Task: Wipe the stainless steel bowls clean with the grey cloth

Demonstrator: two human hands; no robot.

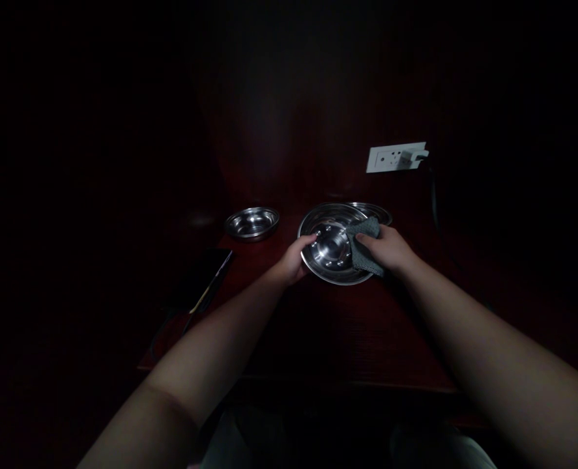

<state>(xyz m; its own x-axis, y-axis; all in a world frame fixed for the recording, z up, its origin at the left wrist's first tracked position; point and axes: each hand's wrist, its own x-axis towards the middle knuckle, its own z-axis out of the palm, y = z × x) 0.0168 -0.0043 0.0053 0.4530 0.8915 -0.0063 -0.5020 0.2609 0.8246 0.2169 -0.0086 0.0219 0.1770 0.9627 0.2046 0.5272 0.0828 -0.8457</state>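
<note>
A shiny steel plate [328,251] is tilted up toward me above a dark red wooden table [347,332]. My left hand [296,259] grips its left rim, thumb over the edge. My right hand [385,247] presses a grey cloth [364,244] against the plate's right side, fingers closed on the cloth. Another steel plate [374,212] lies just behind, partly hidden by the one I hold.
A smaller steel plate [252,223] sits on the table to the left. A dark flat object [209,273] lies near the table's left edge. On the back wall is a white socket [395,157] with a plug and cable. The surroundings are very dark.
</note>
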